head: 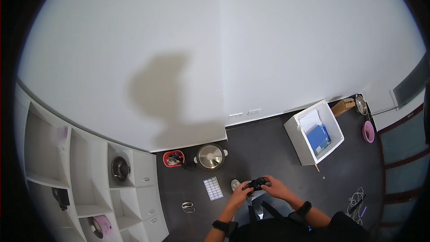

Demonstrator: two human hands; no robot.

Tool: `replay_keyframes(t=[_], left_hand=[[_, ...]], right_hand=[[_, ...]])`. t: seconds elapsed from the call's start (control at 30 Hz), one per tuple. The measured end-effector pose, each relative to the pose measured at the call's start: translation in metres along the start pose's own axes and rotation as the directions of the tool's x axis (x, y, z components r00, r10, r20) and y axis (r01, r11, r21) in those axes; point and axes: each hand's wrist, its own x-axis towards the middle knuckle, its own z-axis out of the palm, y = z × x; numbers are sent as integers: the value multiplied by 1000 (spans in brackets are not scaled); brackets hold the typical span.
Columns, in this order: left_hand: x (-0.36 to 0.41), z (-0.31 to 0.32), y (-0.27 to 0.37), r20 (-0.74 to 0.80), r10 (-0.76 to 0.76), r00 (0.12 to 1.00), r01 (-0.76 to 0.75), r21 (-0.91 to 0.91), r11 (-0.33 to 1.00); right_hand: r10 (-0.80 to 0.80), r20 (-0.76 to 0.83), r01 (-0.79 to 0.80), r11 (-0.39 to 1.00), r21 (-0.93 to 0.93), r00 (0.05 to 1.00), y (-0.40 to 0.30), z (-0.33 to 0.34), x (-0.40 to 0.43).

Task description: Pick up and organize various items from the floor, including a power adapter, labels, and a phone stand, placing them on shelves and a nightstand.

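A small black object (257,184), with what looks like a coiled cord on it, is held in front of my body at about waist height. My left hand (240,195) grips its left end, the thumb on the near side. Around its right end close the fingers of my right hand (276,187). The object's exact kind cannot be made out. Below my hands are my shoe (235,184) and the dark floor (258,148). Left of my hands, a white multi-cell tray or panel (213,188) lies on the floor.
By the wall stand a lidded electric pot (210,156) and a red basket (173,158) of small items. Coiled cable (188,206) lies nearer. White shelving (109,188) lines the left. At right are a white bin (295,141), a pink basin (368,131) and tangled cords (356,201).
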Motion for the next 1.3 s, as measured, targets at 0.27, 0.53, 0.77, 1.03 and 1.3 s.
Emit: replay_keyframes(t=[0.27,0.53,0.77,1.03,1.3], left_hand=[[119,-92,-76,-264,-46,963,-37,-303,952],[293,-236,-243,-430,52,901,-166,-233,958],[458,-321,-397,-536,43,843,-156,-166,974],[567,-360,-409,-671,51,740,-243,-196,950],[573,-355,-418,-609,573,548,80,721,689]], right_hand=[[50,20,-51,998,43,999,38,-23,60],[-15,30,16,999,-40,999,172,4,190],[-75,-8,76,996,57,997,316,48,299],[-270,-30,268,962,-47,962,375,67,367],[-436,23,436,893,-111,900,392,82,395]])
